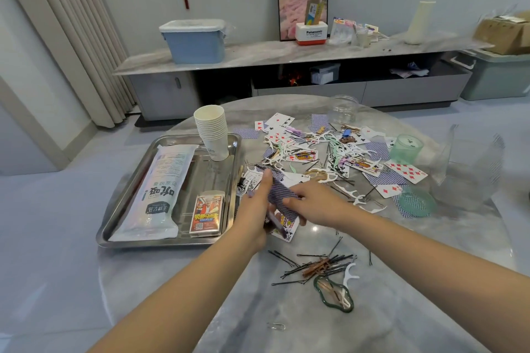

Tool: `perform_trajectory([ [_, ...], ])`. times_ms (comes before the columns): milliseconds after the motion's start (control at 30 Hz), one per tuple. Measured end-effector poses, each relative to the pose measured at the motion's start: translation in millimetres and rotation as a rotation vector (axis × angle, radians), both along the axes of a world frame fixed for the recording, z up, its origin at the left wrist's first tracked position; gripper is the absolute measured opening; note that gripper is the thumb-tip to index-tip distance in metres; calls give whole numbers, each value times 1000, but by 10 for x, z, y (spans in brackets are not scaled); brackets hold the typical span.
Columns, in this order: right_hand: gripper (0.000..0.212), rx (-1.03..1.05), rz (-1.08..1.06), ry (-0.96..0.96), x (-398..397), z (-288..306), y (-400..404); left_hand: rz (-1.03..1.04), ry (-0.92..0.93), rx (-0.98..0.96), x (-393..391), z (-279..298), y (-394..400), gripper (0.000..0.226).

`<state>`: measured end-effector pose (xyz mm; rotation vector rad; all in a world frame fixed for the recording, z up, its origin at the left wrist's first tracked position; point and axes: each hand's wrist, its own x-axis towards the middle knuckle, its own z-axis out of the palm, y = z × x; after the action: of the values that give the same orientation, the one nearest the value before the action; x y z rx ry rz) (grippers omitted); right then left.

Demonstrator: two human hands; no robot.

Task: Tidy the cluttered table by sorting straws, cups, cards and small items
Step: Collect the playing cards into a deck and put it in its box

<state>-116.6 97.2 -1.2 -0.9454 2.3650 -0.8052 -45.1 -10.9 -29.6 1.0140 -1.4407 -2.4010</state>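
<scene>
Fingers (268, 180) of the left hand (255, 209) press around a small stack of cards (282, 195), thumb up along its far edge, while the right hand (318, 203) closes its fingers on the stack's near right corner. The stack sits face down, blue backs showing, held just above the worktop (258, 309) beside the steel tray (169, 241); its long axis runs from upper left to lower right, slightly tilted. A thin dark object, possibly a pen or straw, lies across the left palm, though what it is cannot be told. A face-up court card (286, 228) rests under the hands.

The step in hand appears to be gathering and squaring loose cards into one deck. Many more remain scattered face up and face down across the middle of the worktop, tangled with white floss picks (358, 198) and hair pins (321, 264), so the job looks well short of done. The next move likely calls for lifting further cards clear of the picks without dragging them along, then aligning edges before the deck goes to the card box (206, 215) in the tray. A stack of paper cups (212, 132) and a bag of straws (160, 189) already sit in that tray. A green cup (405, 149) and a clear jar (344, 109) stand beyond the clutter.
</scene>
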Motion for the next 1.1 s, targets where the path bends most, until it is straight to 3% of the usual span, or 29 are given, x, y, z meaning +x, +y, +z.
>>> perform_trajectory([
  [100, 17, -64, 77, -220, 47, 49, -74, 61, 56, 9, -18, 28, -38, 77],
  [167, 16, -98, 129, -401, 26, 57, -92, 112, 38, -1, -30, 12, -68, 73],
  [267, 41, -141, 190, -726, -54, 95, -128, 106, -10, 14, -42, 4, -122, 69],
  [300, 47, -153, 202, -797, -98, 117, -124, 92, -21, 19, -45, 15, -136, 62],
  [367, 54, -139, 185, -864, -180, 137, -149, 90, -35, 85, -25, 63, -137, 27],
  [433, 49, -67, 155, -647, -268, 76, -209, 121, -1, 128, 0, 104, -137, 20],
  [533, 42, 226, 224, 49, -390, -163, -271, 177, 28, 171, 32, 126, -174, 15],
  [600, 46, 416, 313, 269, -411, -406, -259, 185, -8, 193, 51, 137, -198, 13],
  [700, 60, 515, 368, 414, -347, -581, -218, 170, -2, 216, 59, 150, -243, 24],
  [833, 58, 540, 337, 536, -362, -537, -184, 171, 20, 231, 59, 168, -255, 40],
  [1100, 75, 722, 312, 512, -383, -483, 15, 125, -24, 186, 58, 120, -207, 38],
])
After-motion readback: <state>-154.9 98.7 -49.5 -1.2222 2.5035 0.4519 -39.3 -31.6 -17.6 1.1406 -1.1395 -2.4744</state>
